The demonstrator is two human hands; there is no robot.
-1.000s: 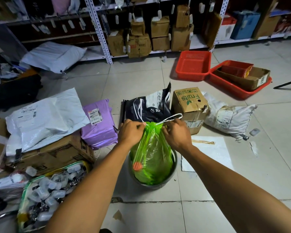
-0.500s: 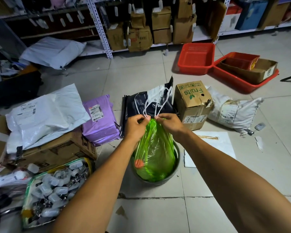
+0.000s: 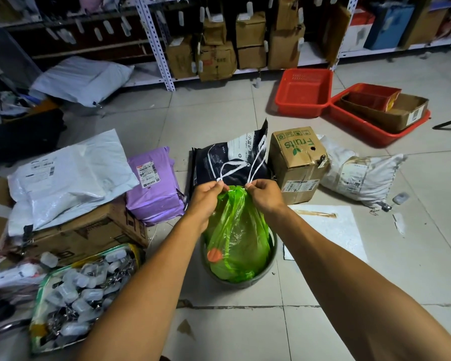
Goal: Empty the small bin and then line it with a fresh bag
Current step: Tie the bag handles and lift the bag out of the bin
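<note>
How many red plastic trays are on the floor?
2: one empty red tray near the shelving, one larger red tray at its right holding an open cardboard box. Others may be out of view.

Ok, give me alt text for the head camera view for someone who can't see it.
Two hands, left hand and right hand, each pinch a white drawstring above a gathered green bag sitting in a small grey bin on a tiled floor. Parcels, cardboard boxes and red trays lie around.

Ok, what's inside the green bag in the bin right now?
Through the translucent green bag only one round orange item shows, low on its left side. The rest is hidden by crumpled plastic, and the gathered mouth is closed, each hand pinching a white drawstring.
</note>
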